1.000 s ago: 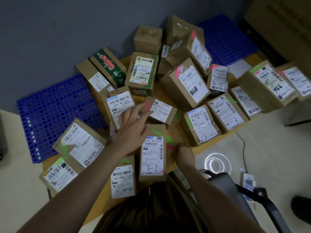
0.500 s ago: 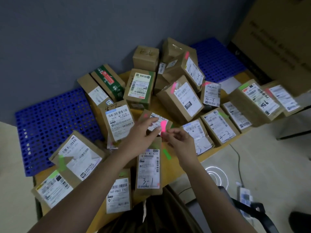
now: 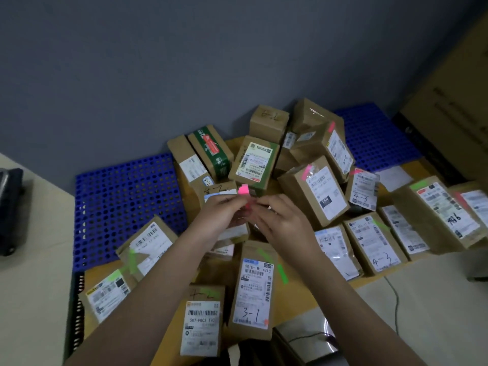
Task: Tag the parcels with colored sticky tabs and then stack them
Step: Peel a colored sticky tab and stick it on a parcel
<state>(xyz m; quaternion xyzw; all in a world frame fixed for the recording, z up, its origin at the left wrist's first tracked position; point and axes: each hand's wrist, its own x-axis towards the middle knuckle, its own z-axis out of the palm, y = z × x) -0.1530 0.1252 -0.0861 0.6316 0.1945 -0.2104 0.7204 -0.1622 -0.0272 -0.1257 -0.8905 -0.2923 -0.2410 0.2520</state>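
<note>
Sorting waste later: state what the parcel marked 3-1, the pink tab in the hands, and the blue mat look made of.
Parcel marked 3-1: brown matte cardboard, it seems, with a white printed paper label. Pink tab: thin fluorescent slip, paper or plastic film; cannot tell which. Blue mat: likely rigid moulded plastic, judging by its uniform colour and regular grid of holes.

A blue perforated plastic pallet (image 3: 126, 207) lies at nine o'clock against the grey wall (image 3: 184, 62), and a second blue pallet (image 3: 375, 138) of the same kind lies at one o'clock. A large brown cardboard carton (image 3: 454, 101) stands at two o'clock, a dark bag-like object (image 3: 10, 210) sits at the nine o'clock edge, and a blank white sheet (image 3: 394, 178) lies on the yellow table top (image 3: 295, 281) at two o'clock. On the pale floor (image 3: 435, 307) at four o'clock a thin grey cable (image 3: 394, 299) trails down toward six o'clock.
</note>
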